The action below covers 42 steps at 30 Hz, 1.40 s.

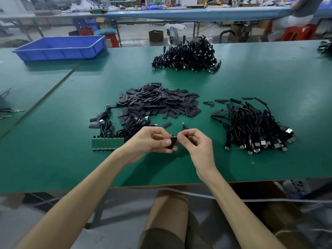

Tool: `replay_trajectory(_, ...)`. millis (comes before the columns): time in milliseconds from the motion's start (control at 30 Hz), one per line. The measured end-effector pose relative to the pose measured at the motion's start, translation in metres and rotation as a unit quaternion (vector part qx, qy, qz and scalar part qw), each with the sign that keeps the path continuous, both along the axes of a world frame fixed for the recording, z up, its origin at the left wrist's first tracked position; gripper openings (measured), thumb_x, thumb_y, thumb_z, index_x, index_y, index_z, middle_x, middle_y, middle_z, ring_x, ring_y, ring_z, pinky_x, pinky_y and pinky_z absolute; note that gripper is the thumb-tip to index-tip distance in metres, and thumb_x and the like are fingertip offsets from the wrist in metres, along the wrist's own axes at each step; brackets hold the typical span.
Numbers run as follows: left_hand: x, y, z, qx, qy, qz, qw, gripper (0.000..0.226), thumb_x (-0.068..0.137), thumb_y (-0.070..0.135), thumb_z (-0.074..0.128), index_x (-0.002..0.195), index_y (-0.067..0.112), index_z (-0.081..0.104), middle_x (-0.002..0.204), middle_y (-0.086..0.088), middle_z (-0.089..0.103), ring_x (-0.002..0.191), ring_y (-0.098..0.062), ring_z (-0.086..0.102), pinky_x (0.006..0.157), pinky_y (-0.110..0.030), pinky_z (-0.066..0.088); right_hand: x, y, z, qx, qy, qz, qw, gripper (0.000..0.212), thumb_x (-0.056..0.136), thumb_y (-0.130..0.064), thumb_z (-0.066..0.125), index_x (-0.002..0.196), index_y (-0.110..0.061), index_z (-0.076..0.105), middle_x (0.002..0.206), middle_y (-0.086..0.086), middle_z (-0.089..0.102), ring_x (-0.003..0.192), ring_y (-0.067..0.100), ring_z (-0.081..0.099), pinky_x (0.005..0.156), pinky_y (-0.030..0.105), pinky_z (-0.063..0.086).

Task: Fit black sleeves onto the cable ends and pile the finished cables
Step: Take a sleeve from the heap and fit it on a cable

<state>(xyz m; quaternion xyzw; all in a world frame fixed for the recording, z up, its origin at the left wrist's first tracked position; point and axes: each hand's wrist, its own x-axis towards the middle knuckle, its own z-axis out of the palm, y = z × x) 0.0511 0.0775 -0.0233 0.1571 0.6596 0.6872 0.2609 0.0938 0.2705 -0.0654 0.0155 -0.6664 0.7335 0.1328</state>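
Both hands meet just above the near part of the table (251, 83), a little off its surface. The left hand (150, 141) pinches a black sleeve (172, 142) between thumb and curled fingers. The right hand (195, 142) has its fingers curled too, thumb and forefinger closed at the sleeve's right end. It holds a thin black cable (184, 127), whose plug end pokes up just behind its forefinger. The cable end at the sleeve itself is hidden by the fingertips.

Beyond the hands lies a heap of loose sleeves (158, 101). To the left of the hands a few cables (125, 128) lie tangled just beside a green circuit board strip (107, 143). To the right is a large pile of cables (255, 126), its USB plugs fanned toward the near edge. A third pile of cables (186, 54) sits near the far edge, well apart from the hands.

The table is covered in green matting. A blue plastic tray (61, 47) stands at its far left corner. Behind it runs a long blue-topped workbench (197, 14). On the floor between are a cardboard box (156, 35) and a small fan (173, 35). At far right another person (294, 20) sits on a red stool (298, 32).
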Motion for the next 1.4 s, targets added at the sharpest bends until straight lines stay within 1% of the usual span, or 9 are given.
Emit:
replay_trajectory(133,0.001,-0.001,-0.006,0.017,-0.062,0.017,0.998,0.012,0.084,0.000,0.072,0.093,-0.004,0.065,0.102,-0.030,0.071,0.100,-0.038,0.071,0.086,-0.035,0.062,0.001,0.000,0.002,0.018,-0.006,0.023,1.000,0.010,0.087,-0.020,0.083,0.090,-0.027,0.076,0.092,-0.004,0.078,0.091,0.011,0.072,0.082,0.019,0.054)
replay_trajectory(233,0.001,-0.002,-0.006,0.021,-0.073,0.012,0.997,0.026,0.080,0.001,0.075,0.104,-0.005,0.065,0.095,-0.023,0.070,0.093,-0.031,0.073,0.081,-0.032,0.062,0.002,0.001,0.003,0.025,-0.004,0.021,0.999,0.011,0.086,-0.023,0.083,0.093,-0.025,0.076,0.093,-0.006,0.077,0.095,0.011,0.072,0.085,0.020,0.053)
replay_trajectory(367,0.001,-0.007,-0.005,-0.013,-0.038,0.031,0.999,0.033,0.076,0.004,0.078,0.107,-0.005,0.070,0.089,-0.019,0.071,0.084,-0.027,0.073,0.078,-0.033,0.063,0.002,-0.001,0.002,0.074,0.001,0.017,0.997,0.005,0.088,-0.029,0.081,0.090,-0.028,0.076,0.091,-0.008,0.076,0.094,0.010,0.069,0.091,0.030,0.053)
replay_trajectory(433,0.002,-0.009,-0.005,-0.030,-0.013,0.048,0.998,0.034,0.074,0.004,0.080,0.107,-0.003,0.072,0.090,-0.021,0.071,0.083,-0.027,0.073,0.078,-0.034,0.063,0.001,-0.002,0.001,0.100,0.007,0.019,0.995,0.006,0.089,-0.030,0.081,0.087,-0.030,0.075,0.089,-0.010,0.075,0.090,0.009,0.068,0.088,0.028,0.053)
replay_trajectory(533,0.003,-0.010,-0.005,-0.060,0.030,0.075,0.995,0.034,0.070,0.007,0.083,0.103,0.001,0.077,0.087,-0.016,0.073,0.081,-0.025,0.073,0.077,-0.032,0.062,0.000,-0.002,0.001,0.077,0.009,0.015,0.997,0.007,0.089,-0.027,0.081,0.087,-0.031,0.075,0.088,-0.007,0.076,0.088,0.011,0.068,0.084,0.024,0.053)
replay_trajectory(767,0.007,-0.010,-0.008,-0.080,0.066,0.136,0.985,0.024,0.067,0.004,0.089,0.088,0.016,0.083,0.085,-0.011,0.078,0.079,-0.023,0.076,0.076,-0.022,0.059,-0.002,0.000,-0.003,0.056,-0.001,-0.002,0.998,0.009,0.086,-0.027,0.083,0.089,-0.032,0.076,0.090,-0.004,0.076,0.090,0.017,0.070,0.087,0.035,0.057)
replay_trajectory(1133,0.011,-0.011,-0.014,-0.096,0.115,0.132,0.980,0.029,0.061,0.023,0.092,0.089,0.024,0.083,0.089,-0.004,0.079,0.087,-0.017,0.076,0.081,-0.018,0.055,-0.001,-0.002,0.000,0.114,-0.025,-0.006,0.993,0.014,0.084,-0.022,0.085,0.085,-0.032,0.076,0.086,-0.008,0.075,0.092,0.020,0.068,0.093,0.052,0.054)
replay_trajectory(1267,0.014,-0.011,-0.017,-0.092,0.136,0.131,0.978,0.028,0.064,0.021,0.091,0.091,0.025,0.083,0.093,-0.003,0.079,0.092,-0.020,0.075,0.083,-0.021,0.057,0.000,-0.002,0.001,0.130,-0.031,-0.006,0.991,0.010,0.085,-0.025,0.085,0.083,-0.030,0.076,0.085,-0.007,0.075,0.091,0.021,0.068,0.092,0.053,0.054)
replay_trajectory(1400,0.016,-0.011,-0.018,-0.106,0.163,0.129,0.972,0.027,0.069,0.013,0.090,0.095,0.017,0.083,0.093,-0.002,0.080,0.090,-0.019,0.075,0.080,-0.019,0.056,0.002,-0.001,0.004,0.148,-0.036,-0.008,0.988,0.009,0.085,-0.028,0.085,0.086,-0.028,0.075,0.088,-0.004,0.074,0.095,0.022,0.067,0.093,0.053,0.053)
